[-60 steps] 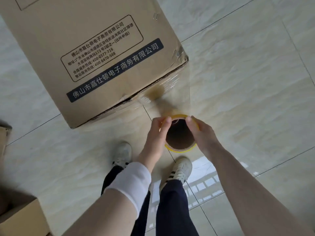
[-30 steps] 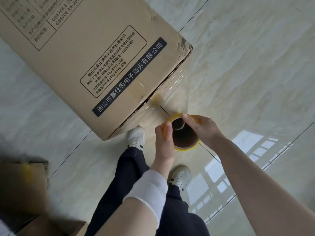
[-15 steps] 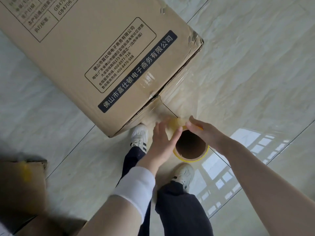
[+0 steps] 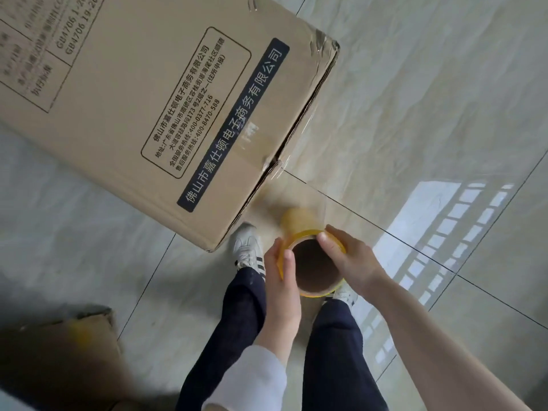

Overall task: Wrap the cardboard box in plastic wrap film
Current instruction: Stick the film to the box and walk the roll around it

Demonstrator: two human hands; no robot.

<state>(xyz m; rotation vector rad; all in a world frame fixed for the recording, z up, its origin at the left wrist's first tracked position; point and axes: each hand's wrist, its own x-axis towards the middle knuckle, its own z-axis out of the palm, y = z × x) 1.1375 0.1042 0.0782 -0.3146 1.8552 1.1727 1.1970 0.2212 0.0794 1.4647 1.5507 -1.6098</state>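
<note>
Roll of plastic wrap film [image 4: 314, 264], yellow-rimmed with a brown core, clamped between my left hand [image 4: 283, 272] and my right hand [image 4: 348, 256], thumbs hooked over its open end. Clear film runs from it up to the near corner of the cardboard box [image 4: 142, 93], standing on the tiled floor [image 4: 430, 99] just ahead of my shoes; second box [image 4: 59, 357] lower left.

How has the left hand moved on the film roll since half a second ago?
Yes. The left hand was open beside the film roll; now it is closed on the roll's left rim, near the cardboard box corner.
</note>
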